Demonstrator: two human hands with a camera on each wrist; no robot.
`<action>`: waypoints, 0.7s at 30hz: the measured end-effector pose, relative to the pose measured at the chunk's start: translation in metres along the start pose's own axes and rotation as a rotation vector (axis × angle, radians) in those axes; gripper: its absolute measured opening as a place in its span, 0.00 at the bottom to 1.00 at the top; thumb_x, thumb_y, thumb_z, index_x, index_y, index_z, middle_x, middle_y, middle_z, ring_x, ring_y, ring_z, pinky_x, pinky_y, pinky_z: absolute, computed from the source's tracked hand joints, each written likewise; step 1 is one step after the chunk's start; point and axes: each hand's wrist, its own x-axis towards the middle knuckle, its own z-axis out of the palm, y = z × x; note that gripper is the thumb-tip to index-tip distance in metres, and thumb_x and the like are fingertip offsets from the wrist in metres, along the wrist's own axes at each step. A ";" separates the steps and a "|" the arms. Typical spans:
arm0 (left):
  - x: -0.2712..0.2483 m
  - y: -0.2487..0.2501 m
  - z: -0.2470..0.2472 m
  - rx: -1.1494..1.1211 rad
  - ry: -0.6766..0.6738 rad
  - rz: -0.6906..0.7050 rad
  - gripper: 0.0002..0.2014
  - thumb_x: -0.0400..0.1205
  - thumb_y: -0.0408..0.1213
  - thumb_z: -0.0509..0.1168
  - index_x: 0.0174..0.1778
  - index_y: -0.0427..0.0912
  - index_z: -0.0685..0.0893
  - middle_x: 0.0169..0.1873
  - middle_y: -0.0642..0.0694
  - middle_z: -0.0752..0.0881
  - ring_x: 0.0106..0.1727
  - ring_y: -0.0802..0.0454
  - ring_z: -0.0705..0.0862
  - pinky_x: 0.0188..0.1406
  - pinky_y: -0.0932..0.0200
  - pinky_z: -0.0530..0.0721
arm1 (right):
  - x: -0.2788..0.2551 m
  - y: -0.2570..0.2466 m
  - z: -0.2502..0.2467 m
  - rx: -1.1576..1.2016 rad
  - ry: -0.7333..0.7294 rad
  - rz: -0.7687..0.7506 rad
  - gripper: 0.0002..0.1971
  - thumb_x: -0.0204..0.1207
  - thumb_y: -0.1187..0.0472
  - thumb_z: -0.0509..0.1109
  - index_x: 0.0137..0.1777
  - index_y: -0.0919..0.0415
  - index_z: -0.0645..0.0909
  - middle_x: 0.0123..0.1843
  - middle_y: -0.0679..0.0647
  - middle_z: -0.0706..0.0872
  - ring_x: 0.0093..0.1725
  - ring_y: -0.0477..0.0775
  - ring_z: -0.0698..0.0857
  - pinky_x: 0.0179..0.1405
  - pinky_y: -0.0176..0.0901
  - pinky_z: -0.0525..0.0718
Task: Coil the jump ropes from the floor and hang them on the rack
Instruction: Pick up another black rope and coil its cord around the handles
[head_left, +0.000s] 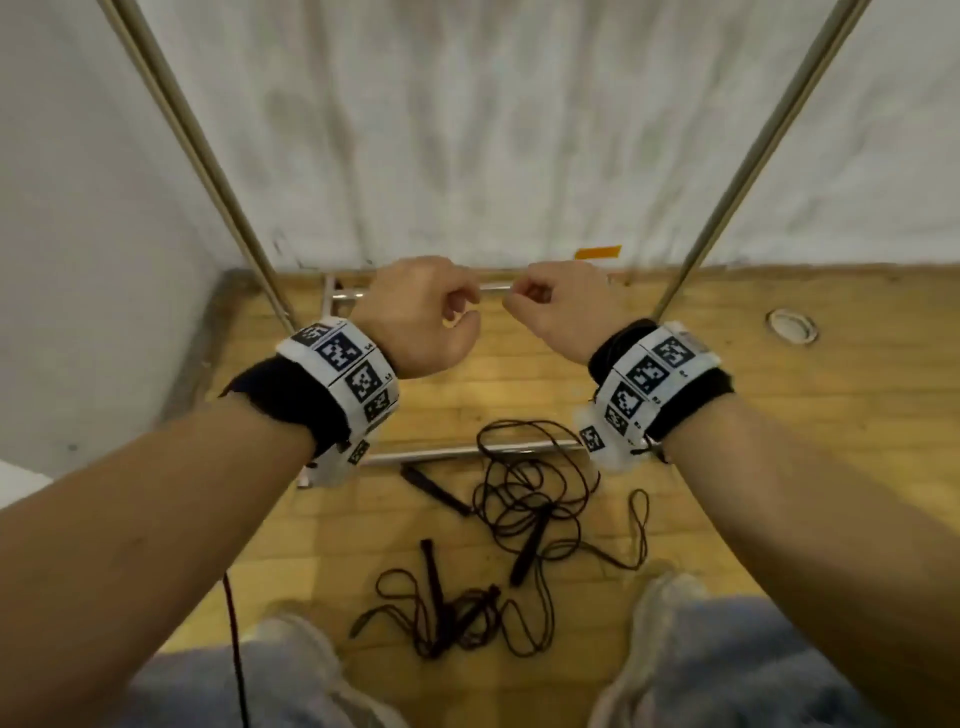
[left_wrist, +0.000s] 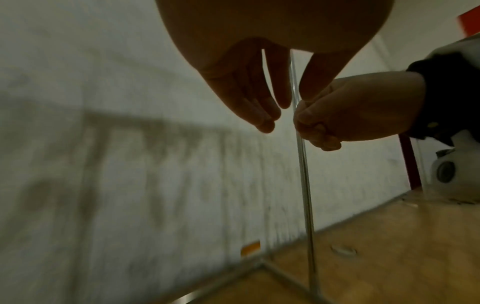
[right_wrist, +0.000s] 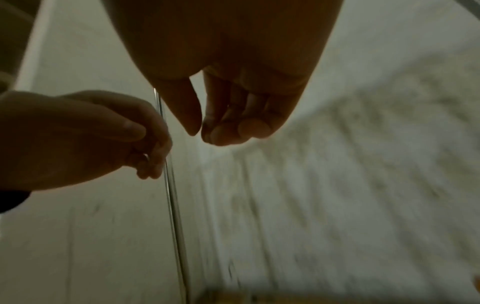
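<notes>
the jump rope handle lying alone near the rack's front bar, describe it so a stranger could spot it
Start at the rack's front bar low on the wooden floor. Just below its middle lies a black handle, angled diagonally. Unlike the other handles, no cord loops lie over it.

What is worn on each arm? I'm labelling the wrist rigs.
The forearms are bare, no sleeves. Each wrist has a black strap and a white band of square black-and-white markers. The right hand's rig carries a white camera.

Black jump ropes (head_left: 524, 525), tan wooden floor (head_left: 779, 415), white wall (head_left: 467, 130), silver rack (head_left: 208, 156), orange tape (head_left: 597, 252)
</notes>
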 end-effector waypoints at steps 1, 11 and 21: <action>-0.005 -0.012 0.023 0.008 -0.074 -0.031 0.11 0.72 0.44 0.65 0.46 0.46 0.87 0.35 0.56 0.83 0.37 0.54 0.81 0.40 0.53 0.84 | -0.001 0.018 0.022 -0.044 -0.073 0.026 0.06 0.75 0.53 0.68 0.38 0.50 0.80 0.33 0.42 0.80 0.35 0.43 0.78 0.35 0.33 0.73; -0.064 -0.100 0.200 0.041 -0.591 -0.146 0.11 0.77 0.42 0.66 0.53 0.46 0.87 0.48 0.48 0.84 0.45 0.45 0.83 0.35 0.57 0.77 | -0.032 0.156 0.174 -0.404 -0.620 0.233 0.10 0.76 0.48 0.66 0.40 0.53 0.79 0.39 0.50 0.82 0.38 0.52 0.79 0.35 0.43 0.76; -0.108 -0.146 0.293 0.332 -1.031 -0.158 0.19 0.82 0.47 0.65 0.68 0.47 0.76 0.66 0.44 0.74 0.67 0.43 0.72 0.62 0.49 0.75 | -0.059 0.215 0.226 -0.303 -0.540 0.413 0.11 0.79 0.54 0.62 0.56 0.54 0.81 0.54 0.53 0.82 0.49 0.54 0.80 0.41 0.43 0.74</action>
